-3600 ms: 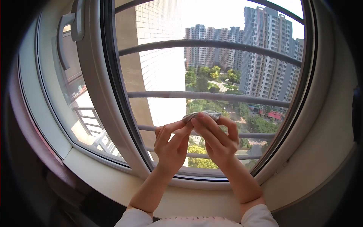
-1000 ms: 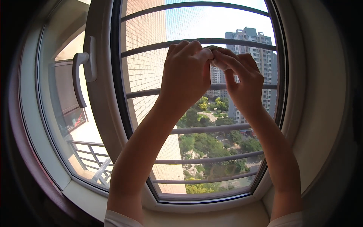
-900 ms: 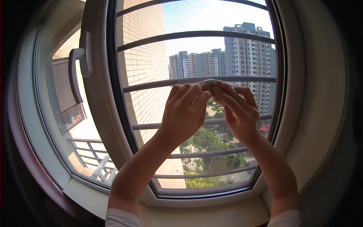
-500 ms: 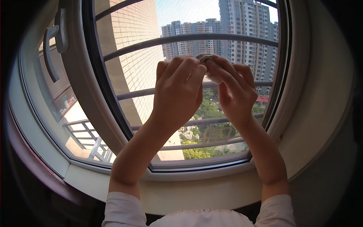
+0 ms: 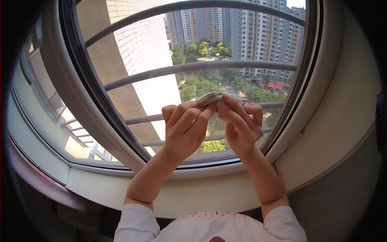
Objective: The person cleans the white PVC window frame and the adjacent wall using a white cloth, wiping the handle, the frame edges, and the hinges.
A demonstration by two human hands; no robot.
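Observation:
Both hands pinch a crumpled pale cloth (image 5: 210, 98) in front of the window pane (image 5: 145, 94). My left hand (image 5: 183, 131) has its fingers closed on the cloth's left part. My right hand (image 5: 243, 125) grips it on the right, fingertips bent over the top, close beside the left fingertips. Some of the cloth bulges out behind the right fingers, and its lower part is mostly hidden by the hands. Whether the cloth touches the pane, I cannot tell.
A pale frame (image 5: 102, 133) with a dark inner seal surrounds the window. Below it runs a cream sill (image 5: 201, 193). Horizontal grey bars (image 5: 209, 66) cross outside, with trees and tall buildings (image 5: 258, 36) beyond. Another glazed panel (image 5: 52, 105) is at the left.
The view has tipped downward, so the bars, frame and sill sit differently in the picture. Both hands appear lower, still on the cloth, and more of the cloth shows above the fingers.

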